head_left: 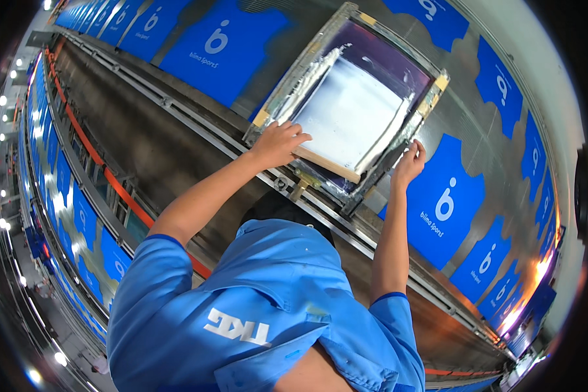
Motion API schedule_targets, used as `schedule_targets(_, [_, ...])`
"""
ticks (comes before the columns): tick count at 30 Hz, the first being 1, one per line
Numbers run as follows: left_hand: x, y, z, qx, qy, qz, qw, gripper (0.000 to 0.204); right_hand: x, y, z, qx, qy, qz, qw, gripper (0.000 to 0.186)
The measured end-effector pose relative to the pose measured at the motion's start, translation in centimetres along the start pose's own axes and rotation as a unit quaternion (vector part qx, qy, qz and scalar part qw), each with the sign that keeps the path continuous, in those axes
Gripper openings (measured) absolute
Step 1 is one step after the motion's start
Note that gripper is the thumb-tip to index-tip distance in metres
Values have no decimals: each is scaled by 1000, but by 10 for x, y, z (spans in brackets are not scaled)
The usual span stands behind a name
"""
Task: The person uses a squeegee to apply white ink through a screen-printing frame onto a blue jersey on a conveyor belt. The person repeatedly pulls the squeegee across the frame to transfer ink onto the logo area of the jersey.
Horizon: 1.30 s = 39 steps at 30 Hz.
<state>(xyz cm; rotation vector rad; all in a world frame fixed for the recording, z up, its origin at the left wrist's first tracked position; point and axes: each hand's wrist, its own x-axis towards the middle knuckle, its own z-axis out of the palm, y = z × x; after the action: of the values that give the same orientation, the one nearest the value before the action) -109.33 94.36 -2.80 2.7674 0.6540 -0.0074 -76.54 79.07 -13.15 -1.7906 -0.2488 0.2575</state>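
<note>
A screen-printing frame (433, 98) lies tilted across the metal table, its mesh dark purple at the far side and a wide pale white area in the middle. White ink is smeared along its inner edges. A squeegee with a wooden handle (330, 164) lies across the near end of the screen. My left hand (277, 145) is closed round the squeegee's left end, thumb along its top. At the frame's right side, my right hand (409, 163) has its fingers curled against the rail, which they appear to grip; the fingertips are partly hidden.
Blue cut fabric pieces (447, 202) with white prints lie in rows along the long metal table (398, 49). A metal rail (196, 124) edges its near side. An orange rail (98, 153) runs at left, beside another row of blue pieces. Bright orange light (536, 274) glows at far right.
</note>
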Motion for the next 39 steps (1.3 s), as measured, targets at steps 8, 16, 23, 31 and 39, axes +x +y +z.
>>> schedule_targets(8, [-6, 3, -7, 3, 60, -1, 998, 40, -3, -11, -1, -57, 27, -5, 998, 25])
schedule_targets(16, [196, -38, -28, 14, -1, 43, 999, 25, 7, -3, -10, -223, 0, -6, 975, 31])
schedule_targets(23, [334, -58, -36, -10, -81, 88, 993, 34, 87, -129, 31, -441, -74, -300, 843, 44])
schedule_targets(31, [326, -58, -27, 18, -72, 88, 993, 29, 136, -107, 79, -523, -282, -131, 794, 32])
schedule_targets(39, [163, -35, 3, 36, -60, 77, 995, 26, -28, -67, 26, -467, -250, -202, 824, 25])
